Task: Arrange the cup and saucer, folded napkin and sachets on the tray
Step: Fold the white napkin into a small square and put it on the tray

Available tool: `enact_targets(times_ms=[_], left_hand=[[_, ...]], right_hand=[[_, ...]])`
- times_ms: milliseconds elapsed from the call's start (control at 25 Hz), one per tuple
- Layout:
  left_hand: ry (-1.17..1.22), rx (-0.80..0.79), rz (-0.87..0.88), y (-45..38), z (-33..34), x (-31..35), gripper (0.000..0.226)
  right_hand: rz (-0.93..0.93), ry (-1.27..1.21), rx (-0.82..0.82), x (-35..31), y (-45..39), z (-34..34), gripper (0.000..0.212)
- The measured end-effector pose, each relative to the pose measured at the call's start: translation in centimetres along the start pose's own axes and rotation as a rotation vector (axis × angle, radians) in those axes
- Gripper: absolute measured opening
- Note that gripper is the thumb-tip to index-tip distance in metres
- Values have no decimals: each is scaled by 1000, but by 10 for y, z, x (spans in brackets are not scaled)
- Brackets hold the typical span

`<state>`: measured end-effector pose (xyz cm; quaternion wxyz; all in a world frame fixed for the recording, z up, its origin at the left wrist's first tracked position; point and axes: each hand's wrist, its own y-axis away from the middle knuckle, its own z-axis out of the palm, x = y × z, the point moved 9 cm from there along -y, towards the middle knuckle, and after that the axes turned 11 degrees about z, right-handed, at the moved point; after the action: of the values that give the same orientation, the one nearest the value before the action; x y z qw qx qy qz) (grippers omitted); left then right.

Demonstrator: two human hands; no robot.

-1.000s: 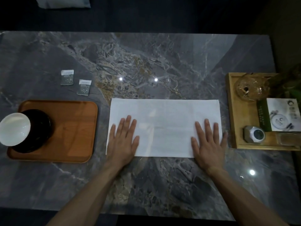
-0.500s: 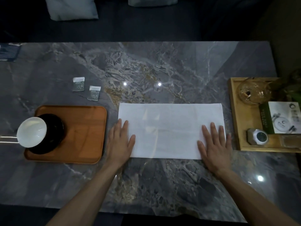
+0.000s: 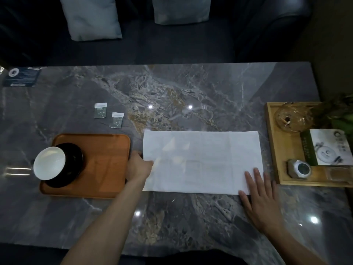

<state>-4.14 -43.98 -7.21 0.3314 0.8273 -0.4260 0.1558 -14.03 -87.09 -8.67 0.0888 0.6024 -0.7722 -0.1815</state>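
Napkin lay in the head view as a long white strip flat on the marble table, between the orange tray on the left and a wooden tray of tea things on the right. The left hand was at the napkin's left short edge, its fingers curled at or under that edge; whether they pinched the paper I could not tell, since the fingertips were hidden. The right hand lay flat, fingers straight and spread, pressing the near right corner down. On the orange tray's left end stood the white cup on its dark saucer. The two sachets lay on the table just beyond the tray, apart from each other and from the napkin.

By my judgement the napkin was light, soft and limp, likely to sag or skew if lifted by one point, so it would best be taken along the short edge and carried over while the other hand pinned the far end. The sachets looked thin and flat, best pinched by an edge. Cup and saucer seemed breakable and already placed
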Motion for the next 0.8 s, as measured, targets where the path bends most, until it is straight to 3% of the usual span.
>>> enact_targets(times_ms=[120,240,520,800], left_hand=[[59,-102,-67,-14,9,-7,23],[107,-132,-19,-20,8,-5,17],[181,-53,266,-5,-33,19,17],[193,38,364,7,-86,55,10]], right_hand=[[0,1,8,0,-1,1,71],[-4,3,3,0,-1,2,71],[-21,-33,-6,-20,-3,5,70],[-79,-22,16,-34,-8,5,82]])
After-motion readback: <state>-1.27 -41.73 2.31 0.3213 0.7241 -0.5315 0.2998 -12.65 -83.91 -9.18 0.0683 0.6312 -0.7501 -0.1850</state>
